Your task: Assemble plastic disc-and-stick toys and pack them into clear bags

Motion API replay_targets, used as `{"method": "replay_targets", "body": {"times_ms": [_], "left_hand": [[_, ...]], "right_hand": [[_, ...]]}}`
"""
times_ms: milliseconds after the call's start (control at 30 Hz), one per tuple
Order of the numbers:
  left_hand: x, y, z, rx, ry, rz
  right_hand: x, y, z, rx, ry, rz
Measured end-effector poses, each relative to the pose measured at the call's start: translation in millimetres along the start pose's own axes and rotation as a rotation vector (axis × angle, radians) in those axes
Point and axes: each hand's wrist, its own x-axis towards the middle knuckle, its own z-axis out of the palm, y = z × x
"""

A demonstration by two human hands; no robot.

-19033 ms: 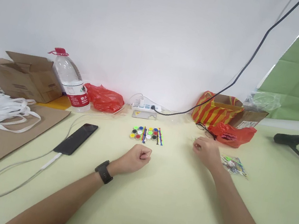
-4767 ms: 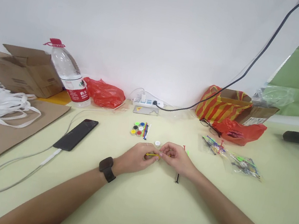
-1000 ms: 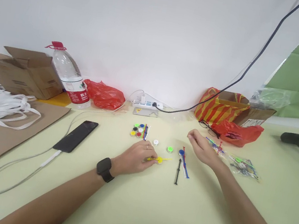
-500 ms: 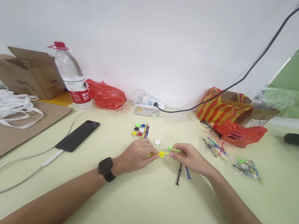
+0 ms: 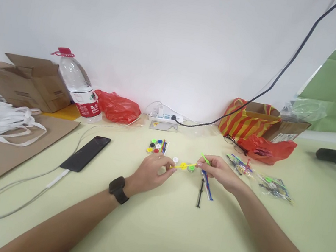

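My left hand (image 5: 151,171), with a ring and a black wristwatch, pinches one end of a yellow plastic stick with a round yellow piece (image 5: 183,166) at its middle. The stick's other end meets the fingertips of my right hand (image 5: 222,173), which also grips a thin green stick (image 5: 204,159) slanting up to the left. A green round piece (image 5: 191,168) shows just behind the yellow one, and a white round piece (image 5: 175,160) lies near my left fingers. Below my right hand lie blue and white sticks (image 5: 208,188) and a black stick (image 5: 200,193).
Coloured round pieces (image 5: 152,145) and upright-laid sticks (image 5: 164,146) sit beyond my left hand. Small bagged parts (image 5: 274,187) lie at right. A phone (image 5: 86,153) on a cable, a large bottle (image 5: 80,87), a power strip (image 5: 169,116) and red bags (image 5: 117,107) surround the area.
My right hand has risen slightly and turned, tilting the green stick more upright. The yellow stick has moved up a little, and the green round piece now shows clearly beside it.
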Motion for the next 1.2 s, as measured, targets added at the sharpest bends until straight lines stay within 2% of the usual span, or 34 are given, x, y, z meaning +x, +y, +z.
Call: {"method": "replay_targets", "body": {"times_ms": [200, 367, 567, 633, 733, 800, 967, 1200], "left_hand": [[1, -2, -0.5, 0.024, 0.022, -0.012], [1, -3, -0.4, 0.033, 0.012, 0.005], [0, -4, 0.5, 0.029, -0.010, 0.018], [0, -4, 0.9, 0.029, -0.016, 0.016], [-1, -5, 1.3, 0.030, -0.024, 0.010], [-1, -5, 1.1, 0.029, -0.031, 0.008], [-1, -4, 0.1, 0.025, -0.037, 0.009], [-1, -1, 2.1, -0.009, -0.040, 0.028]], "right_hand": [[0, -3, -2, 0.055, 0.076, -0.016], [7, 14, -19, 0.130, 0.260, 0.047], [12, 37, -35, -0.183, 0.432, 0.149], [13, 38, -38, -0.277, 0.510, 0.124], [15, 36, -40, -0.475, 0.600, 0.010], [14, 33, -36, -0.545, 0.542, -0.082], [8, 25, -10, -0.612, 0.241, -0.194], [0, 11, 20, -0.749, 0.102, -0.250]]}}
